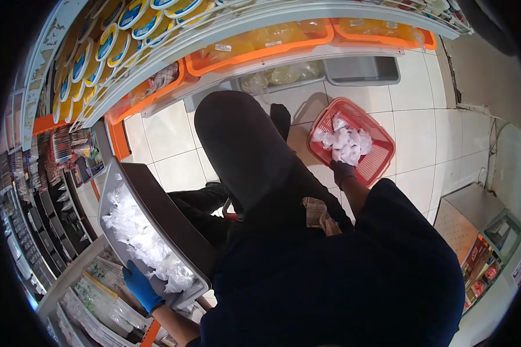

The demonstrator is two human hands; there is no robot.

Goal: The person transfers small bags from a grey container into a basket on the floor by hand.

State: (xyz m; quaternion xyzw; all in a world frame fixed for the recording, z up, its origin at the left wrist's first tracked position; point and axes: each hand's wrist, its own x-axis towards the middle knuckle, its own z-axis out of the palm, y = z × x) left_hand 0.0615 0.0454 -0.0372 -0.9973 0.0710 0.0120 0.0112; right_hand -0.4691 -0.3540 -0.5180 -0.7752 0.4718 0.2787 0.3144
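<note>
Seen from the middle of the head view, the red basket (371,118) sat on the tiled floor (417,136) toward 2 o'clock, with a small cluster of white plastic bundles (348,141) resting inside it. The dark-gloved right hand (344,174) reached in at the basket's 7 o'clock edge, right by the bundles; its fingertips were partly hidden, so whether that grip was closed on one could not be told. Toward 8 o'clock stood the tilted grey bin (182,215), heaped with a white plastic pile (140,228), and the blue-gloved left hand (141,287) lay at its outer edge; how firmly that grip bore on the rim could not be told either. A bent trouser leg (237,139) rose between the two containers. Good handling here seemed to call for a light pinch on the thin plastic, few pieces at once, the left hand keeping the slanted bin steady, and a path clear of the knee.
</note>
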